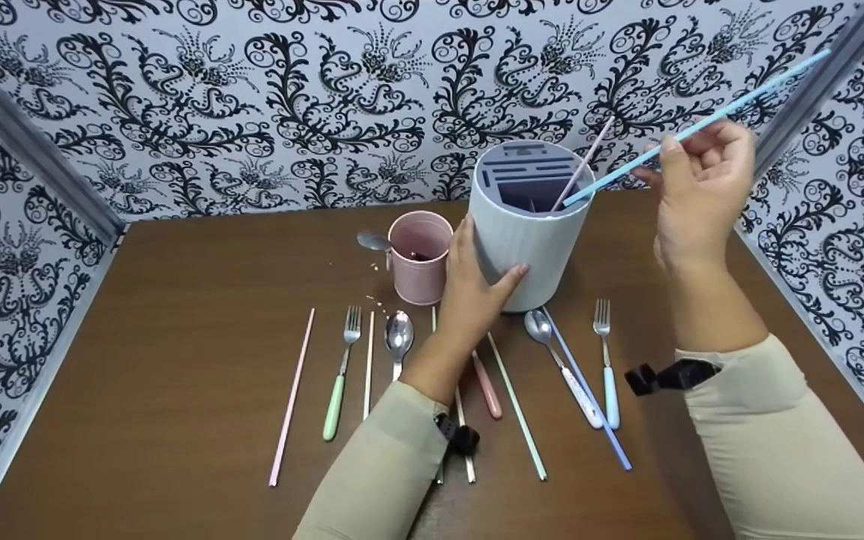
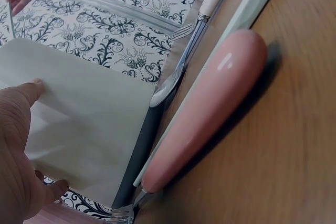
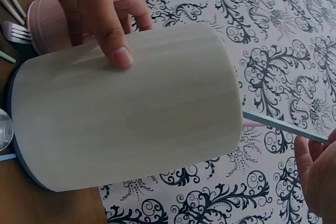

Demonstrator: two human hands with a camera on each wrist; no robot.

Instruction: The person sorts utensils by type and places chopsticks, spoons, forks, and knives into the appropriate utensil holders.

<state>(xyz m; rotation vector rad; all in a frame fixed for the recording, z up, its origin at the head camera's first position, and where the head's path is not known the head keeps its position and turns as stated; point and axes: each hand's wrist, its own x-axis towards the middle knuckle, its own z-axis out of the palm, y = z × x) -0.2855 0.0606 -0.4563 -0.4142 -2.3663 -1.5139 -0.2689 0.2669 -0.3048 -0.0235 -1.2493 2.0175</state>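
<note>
A slim light-blue chopstick [image 1: 747, 98], pinched by the right hand [image 1: 704, 195], was aimed lengthwise toward 8 o'clock at the white cylindrical holder [image 1: 541, 244] gripped by the left hand [image 1: 473, 289].

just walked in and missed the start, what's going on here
A person's left hand grips the side of a white holder, while the right hand holds a light-blue chopstick slanted, its lower end at the holder's opening. A pink chopstick leans in that opening. A pink cup stands beside the holder, and more chopsticks, forks and spoons lie on the brown table.
</note>
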